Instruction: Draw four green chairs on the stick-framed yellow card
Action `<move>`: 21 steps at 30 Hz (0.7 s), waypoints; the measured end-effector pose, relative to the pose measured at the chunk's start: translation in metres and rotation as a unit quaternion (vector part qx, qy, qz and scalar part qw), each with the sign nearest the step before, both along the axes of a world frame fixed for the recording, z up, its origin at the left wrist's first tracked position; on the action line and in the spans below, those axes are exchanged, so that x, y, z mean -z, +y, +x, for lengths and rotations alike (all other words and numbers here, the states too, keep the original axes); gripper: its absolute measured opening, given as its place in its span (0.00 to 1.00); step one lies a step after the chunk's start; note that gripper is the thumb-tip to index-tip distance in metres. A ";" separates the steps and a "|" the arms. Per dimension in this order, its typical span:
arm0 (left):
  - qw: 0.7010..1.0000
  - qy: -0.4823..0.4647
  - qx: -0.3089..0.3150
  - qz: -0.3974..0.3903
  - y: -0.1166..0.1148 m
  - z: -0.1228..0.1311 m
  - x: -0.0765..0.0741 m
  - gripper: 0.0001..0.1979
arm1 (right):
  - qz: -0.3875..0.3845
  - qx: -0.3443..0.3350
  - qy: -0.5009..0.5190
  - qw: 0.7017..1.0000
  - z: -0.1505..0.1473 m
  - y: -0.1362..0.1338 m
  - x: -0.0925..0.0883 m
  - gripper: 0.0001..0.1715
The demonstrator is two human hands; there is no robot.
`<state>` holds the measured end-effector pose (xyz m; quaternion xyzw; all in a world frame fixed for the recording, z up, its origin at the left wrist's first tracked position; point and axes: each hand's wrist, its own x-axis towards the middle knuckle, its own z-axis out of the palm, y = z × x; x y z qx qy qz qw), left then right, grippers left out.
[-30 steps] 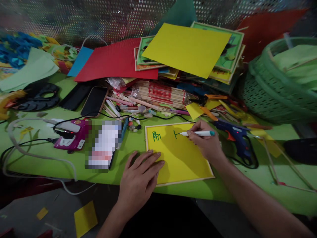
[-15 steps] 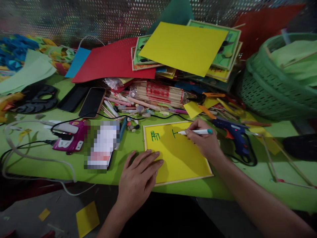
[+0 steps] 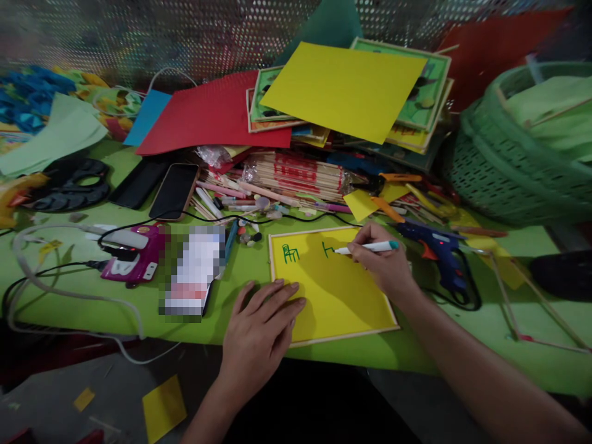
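Note:
A yellow sheet [image 3: 337, 296] edged with thin wooden sticks lies on the green tabletop in front of me. My left hand [image 3: 261, 324] rests flat on its lower left corner, fingers spread. In my right hand [image 3: 377, 253] is a white marker pen [image 3: 374, 246] with a teal end, its tip touching the sheet near the upper middle. Green ink forms a small chair-like drawing [image 3: 290, 253] at the upper left. A second, smaller green figure [image 3: 328, 249] of a few strokes stands at the pen tip.
Right of the sheet lies a blue glue gun [image 3: 439, 259] with its cable. A lit phone [image 3: 192, 271], blurred out, and a magenta power strip [image 3: 134, 256] sit on the left. Behind are bundled sticks [image 3: 300, 174], coloured paper [image 3: 345, 86] and a green basket [image 3: 522, 160].
The second green figure has gained a short stroke on its right side. My right hand and the marker pen have shifted slightly downward. My left hand stays in place.

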<state>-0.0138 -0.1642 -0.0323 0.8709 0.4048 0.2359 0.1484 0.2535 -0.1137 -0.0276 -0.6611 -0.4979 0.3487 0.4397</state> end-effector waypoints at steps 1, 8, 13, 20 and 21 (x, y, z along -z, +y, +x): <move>1.000 -0.001 0.000 0.002 0.000 0.000 0.000 0.17 | 0.001 -0.001 -0.001 1.000 0.000 0.000 0.000 0.10; 1.000 -0.001 0.000 -0.001 -0.001 -0.002 0.001 0.18 | -0.005 -0.006 0.003 1.000 0.003 -0.001 0.004 0.10; 1.000 0.003 0.000 0.000 -0.001 -0.002 0.001 0.18 | -0.018 -0.004 0.006 1.000 0.002 -0.001 0.000 0.10; 1.000 0.005 -0.002 0.001 -0.001 -0.001 0.001 0.18 | -0.020 -0.005 0.011 1.000 0.000 -0.001 -0.003 0.09; 1.000 0.005 -0.002 0.002 -0.001 -0.001 0.001 0.18 | -0.020 -0.005 0.012 1.000 0.000 -0.001 -0.003 0.09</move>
